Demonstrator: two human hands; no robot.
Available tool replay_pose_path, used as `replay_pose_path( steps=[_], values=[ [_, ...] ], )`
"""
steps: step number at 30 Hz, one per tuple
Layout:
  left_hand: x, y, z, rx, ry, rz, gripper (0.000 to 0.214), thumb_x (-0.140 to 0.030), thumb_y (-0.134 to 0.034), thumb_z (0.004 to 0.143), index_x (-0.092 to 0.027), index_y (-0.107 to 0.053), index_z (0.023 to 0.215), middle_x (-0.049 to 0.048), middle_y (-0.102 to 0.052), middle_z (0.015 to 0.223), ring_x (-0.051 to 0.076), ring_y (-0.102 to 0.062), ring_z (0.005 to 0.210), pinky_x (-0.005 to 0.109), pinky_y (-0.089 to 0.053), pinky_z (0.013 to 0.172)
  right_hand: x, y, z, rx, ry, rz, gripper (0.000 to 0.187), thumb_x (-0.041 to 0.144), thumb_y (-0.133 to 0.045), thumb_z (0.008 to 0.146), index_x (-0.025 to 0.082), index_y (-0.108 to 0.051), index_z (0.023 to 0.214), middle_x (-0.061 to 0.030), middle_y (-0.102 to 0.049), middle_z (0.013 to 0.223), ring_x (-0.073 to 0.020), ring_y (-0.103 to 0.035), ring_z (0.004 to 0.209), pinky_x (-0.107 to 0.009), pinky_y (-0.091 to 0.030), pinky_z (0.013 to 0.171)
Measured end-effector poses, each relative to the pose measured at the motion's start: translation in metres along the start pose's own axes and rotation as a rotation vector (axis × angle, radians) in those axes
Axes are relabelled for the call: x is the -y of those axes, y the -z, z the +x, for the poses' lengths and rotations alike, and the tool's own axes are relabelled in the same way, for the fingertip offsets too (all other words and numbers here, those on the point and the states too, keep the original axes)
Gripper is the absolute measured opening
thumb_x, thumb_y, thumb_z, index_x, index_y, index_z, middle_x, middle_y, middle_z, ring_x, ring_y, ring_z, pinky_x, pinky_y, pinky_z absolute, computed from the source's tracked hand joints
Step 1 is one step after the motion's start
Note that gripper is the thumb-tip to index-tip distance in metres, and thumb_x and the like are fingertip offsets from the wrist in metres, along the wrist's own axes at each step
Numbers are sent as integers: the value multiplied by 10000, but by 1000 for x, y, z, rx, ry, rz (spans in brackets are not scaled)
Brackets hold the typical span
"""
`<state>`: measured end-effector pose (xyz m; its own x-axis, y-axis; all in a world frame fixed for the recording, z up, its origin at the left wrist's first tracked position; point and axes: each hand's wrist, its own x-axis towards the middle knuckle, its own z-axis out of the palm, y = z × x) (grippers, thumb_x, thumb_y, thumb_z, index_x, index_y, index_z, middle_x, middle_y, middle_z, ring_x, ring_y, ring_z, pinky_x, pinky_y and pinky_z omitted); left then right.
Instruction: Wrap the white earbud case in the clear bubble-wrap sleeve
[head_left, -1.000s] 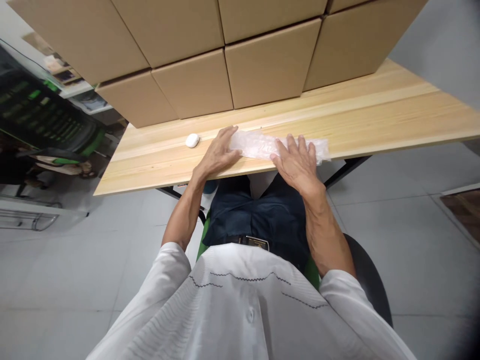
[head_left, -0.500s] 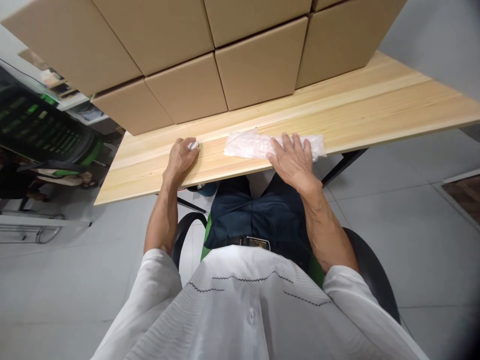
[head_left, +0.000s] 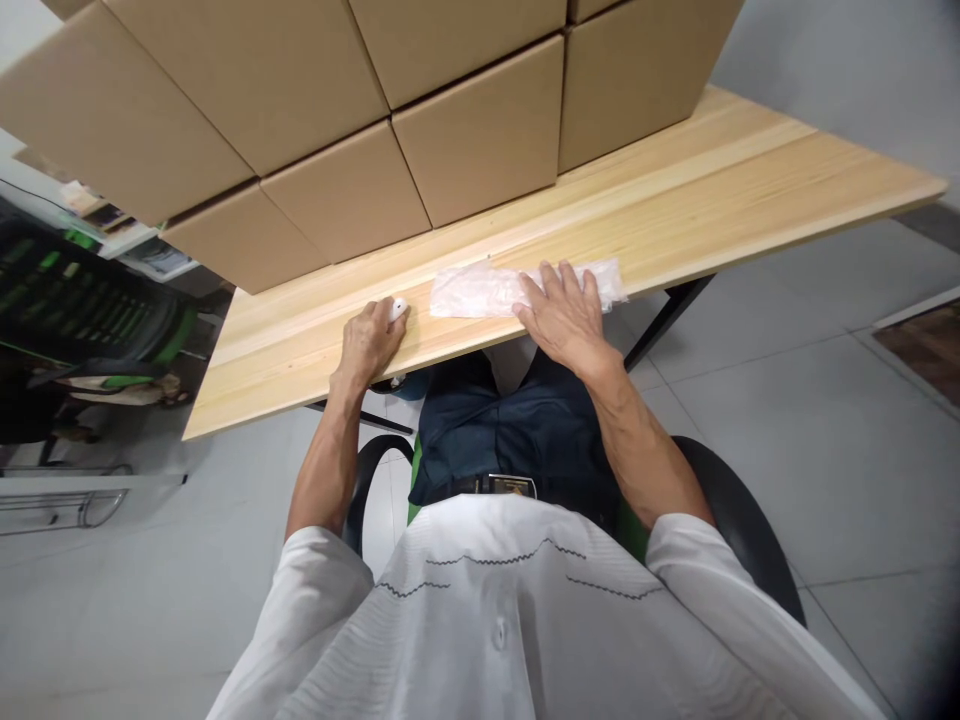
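Note:
My left hand (head_left: 371,342) rests near the table's front edge, its fingers closed round a small white object with a dark spot, which looks like a wireless earbud (head_left: 398,308). Only the top of it shows past the fingertips. To its right lies a crumpled, pinkish-white translucent plastic bag (head_left: 472,291), flat along the table's edge. My right hand (head_left: 561,313) lies on the bag's right half with fingers spread, pressing it against the wood. Whether anything is inside the bag, I cannot tell.
Stacked brown cardboard boxes (head_left: 480,130) form a wall along the back of the light wooden table (head_left: 750,200). A green and black chair (head_left: 90,300) and shelves stand at the left. I sit on a chair with black armrests (head_left: 739,520).
The white object now shows more between the left fingers, its dark spot facing up. My left hand has come slightly closer to the bag. The right hand stays on the bag; the view has shifted.

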<state>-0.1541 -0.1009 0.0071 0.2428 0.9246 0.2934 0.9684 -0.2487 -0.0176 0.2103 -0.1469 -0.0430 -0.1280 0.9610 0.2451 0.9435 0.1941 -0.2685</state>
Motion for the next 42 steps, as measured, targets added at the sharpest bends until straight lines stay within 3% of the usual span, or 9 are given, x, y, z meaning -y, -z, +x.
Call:
replay_pose_path(
  steps=[4,8,12,16,21,24,29,32,42],
  values=[
    [-7,1,-19,-147,-110,-137,344,-470,-623,1183,-208,-747,1369,153,-831,1161,277,-776,979,414,-626,924,1,1,-1,-4,0,14,734,543,-301,1266,203,-461,1895,-197,-391,1991,-488,-294,1862,-797,-204,1472],
    [-47,3,-30,-237,-325,-228,408,-507,-560,1234,-211,-718,1466,182,-841,1337,259,-814,1044,401,-657,943,1,2,-1,-3,3,1,731,533,-308,1264,198,-462,1895,-204,-391,1989,-490,-302,1859,-799,-207,1470],
    [-92,-7,-3,-220,-511,-126,426,-488,-494,1260,-194,-743,1442,205,-844,1318,307,-815,1110,448,-638,950,2,3,-2,-16,-1,-16,728,515,-314,1260,188,-466,1893,-218,-405,1979,-492,-335,1844,-810,-241,1454],
    [-112,-19,31,-158,-474,-73,349,-455,-534,1231,-209,-768,1311,239,-813,1360,381,-773,1225,558,-601,1043,3,3,-4,-29,9,-20,716,520,-308,1267,209,-472,1890,-208,-429,1970,-475,-347,1841,-797,-247,1455],
    [-115,-18,41,-144,-353,-147,376,-521,-553,1200,-239,-754,1347,215,-604,1818,472,-542,1682,703,-444,1317,3,1,-4,-27,1,-9,732,536,-299,1267,211,-432,1910,-204,-411,1979,-479,-326,1848,-809,-224,1459],
    [-113,-16,41,-186,-307,-158,378,-527,-571,1187,-254,-761,1367,174,-552,1883,458,-393,1817,741,-323,1421,3,2,-3,-7,-6,-10,745,522,-309,1258,210,-392,1929,-197,-386,1993,-484,-308,1854,-818,-214,1463],
    [-102,-29,47,-205,-227,-97,221,-379,-606,1168,-233,-769,1189,200,-817,1467,396,-688,1514,721,-301,1475,6,6,-2,35,-21,-46,750,523,-328,1257,199,-381,1931,-185,-373,2002,-463,-300,1860,-773,-221,1483],
    [-96,-37,49,-187,-208,-97,222,-337,-561,1184,-222,-750,1171,167,-831,1175,371,-748,1314,723,-315,1471,6,7,-3,7,-10,-23,735,511,-322,1260,196,-408,1918,-198,-401,1986,-470,-320,1851,-782,-229,1473],
    [-89,-24,38,-32,-438,-112,395,-221,-510,1120,-132,-707,1451,248,-731,1335,428,-665,1326,732,-447,1365,6,8,-4,6,-6,-6,741,517,-293,1256,199,-410,1915,-205,-406,1982,-482,-326,1842,-812,-227,1453]
  ],
)
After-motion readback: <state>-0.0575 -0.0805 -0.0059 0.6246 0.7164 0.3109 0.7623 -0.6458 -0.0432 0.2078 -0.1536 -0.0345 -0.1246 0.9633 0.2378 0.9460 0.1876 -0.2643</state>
